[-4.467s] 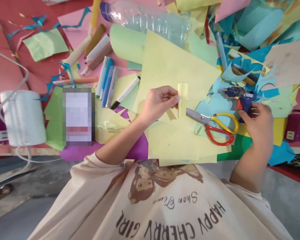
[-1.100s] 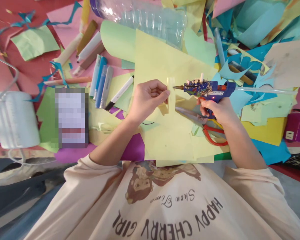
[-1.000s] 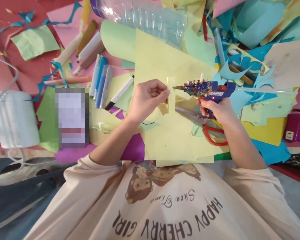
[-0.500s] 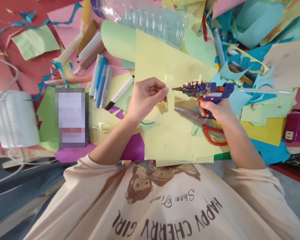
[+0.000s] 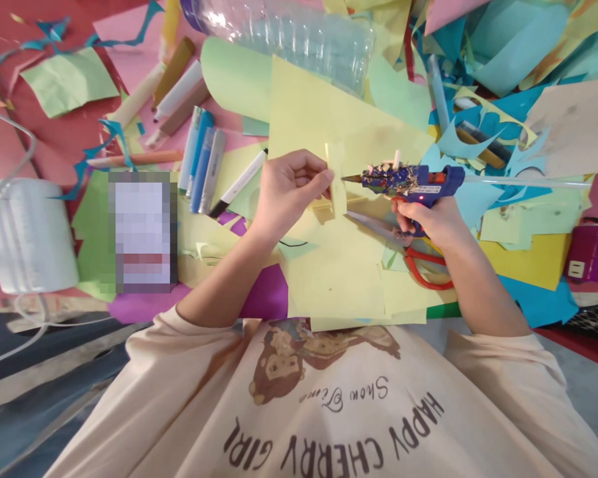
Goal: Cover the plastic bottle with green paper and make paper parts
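Fingers pinched together, my left hand [image 5: 295, 189] holds a small folded strip of pale yellow paper [image 5: 337, 182] upright above the yellow sheets. My right hand [image 5: 426, 216] is wrapped round the handle of a blue glue gun [image 5: 418, 184]. The gun's metal nozzle points left and is close to the strip's right side; whether they touch I cannot tell. A clear glue stick [image 5: 528, 180] sticks out of the gun's back. Scissors with red handles [image 5: 426, 275] lie below the gun, partly behind my right hand. Yellow paper [image 5: 333, 279] lies beneath both hands.
A clear plastic bottle [image 5: 289, 40] lies at the back. Several markers [image 5: 204, 159] lie left of my left hand, with a phone [image 5: 142, 232] and a white device [image 5: 32, 236] farther left. Coloured paper scraps [image 5: 503, 133] are heaped at the right.
The paper strip has tilted or turned slightly in my left hand, and its shape looks different. Both hands have otherwise stayed almost in place, still holding the same things.
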A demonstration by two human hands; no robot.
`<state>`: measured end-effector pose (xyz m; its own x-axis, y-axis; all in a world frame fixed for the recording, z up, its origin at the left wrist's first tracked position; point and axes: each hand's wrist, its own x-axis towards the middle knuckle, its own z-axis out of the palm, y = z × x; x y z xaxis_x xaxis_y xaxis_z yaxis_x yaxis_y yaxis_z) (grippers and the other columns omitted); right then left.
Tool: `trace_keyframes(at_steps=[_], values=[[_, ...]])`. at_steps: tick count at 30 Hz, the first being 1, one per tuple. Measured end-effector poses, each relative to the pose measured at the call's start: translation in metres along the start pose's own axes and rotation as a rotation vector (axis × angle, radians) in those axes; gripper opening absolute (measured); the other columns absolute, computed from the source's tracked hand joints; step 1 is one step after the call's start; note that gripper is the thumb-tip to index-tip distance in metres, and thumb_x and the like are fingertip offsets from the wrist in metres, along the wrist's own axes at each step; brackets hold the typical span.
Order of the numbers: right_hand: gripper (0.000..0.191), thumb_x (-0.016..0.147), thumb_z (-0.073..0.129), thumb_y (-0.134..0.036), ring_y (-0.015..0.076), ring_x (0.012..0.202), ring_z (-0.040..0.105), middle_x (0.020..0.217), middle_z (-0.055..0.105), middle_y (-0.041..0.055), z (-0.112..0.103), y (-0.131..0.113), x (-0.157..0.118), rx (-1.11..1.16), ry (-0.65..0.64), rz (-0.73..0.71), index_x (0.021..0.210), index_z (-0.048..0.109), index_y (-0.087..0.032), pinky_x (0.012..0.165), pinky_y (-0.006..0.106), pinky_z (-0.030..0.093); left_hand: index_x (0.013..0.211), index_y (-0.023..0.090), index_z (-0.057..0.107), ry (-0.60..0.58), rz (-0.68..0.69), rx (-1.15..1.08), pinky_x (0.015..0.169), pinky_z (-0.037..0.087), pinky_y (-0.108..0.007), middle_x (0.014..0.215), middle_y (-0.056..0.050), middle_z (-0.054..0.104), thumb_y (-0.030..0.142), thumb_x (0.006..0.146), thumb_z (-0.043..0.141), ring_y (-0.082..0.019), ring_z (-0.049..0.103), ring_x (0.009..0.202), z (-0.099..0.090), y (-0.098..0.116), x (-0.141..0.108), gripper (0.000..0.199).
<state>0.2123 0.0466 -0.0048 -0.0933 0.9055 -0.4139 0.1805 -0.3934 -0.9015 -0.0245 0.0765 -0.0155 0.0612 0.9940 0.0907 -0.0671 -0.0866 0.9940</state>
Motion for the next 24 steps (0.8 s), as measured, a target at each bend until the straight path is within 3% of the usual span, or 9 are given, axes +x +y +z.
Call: trace_keyframes(at_steps=[24], values=[[0.010, 0.069, 0.061, -0.024, 0.0107, 0.044, 0.048, 0.049, 0.054, -0.0013, 0.0021, -0.0048, -0.0022, -0.105, -0.058, -0.033, 0.061, 0.058, -0.020, 0.045, 0.027, 0.040, 0.062, 0.017, 0.061, 0.056, 0.003, -0.021, 0.044, 0.048, -0.012, 0.051, 0.006, 0.057, 0.009, 0.073, 0.070, -0.003, 0.060, 0.045, -0.0027, -0.0010, 0.0018, 0.016]])
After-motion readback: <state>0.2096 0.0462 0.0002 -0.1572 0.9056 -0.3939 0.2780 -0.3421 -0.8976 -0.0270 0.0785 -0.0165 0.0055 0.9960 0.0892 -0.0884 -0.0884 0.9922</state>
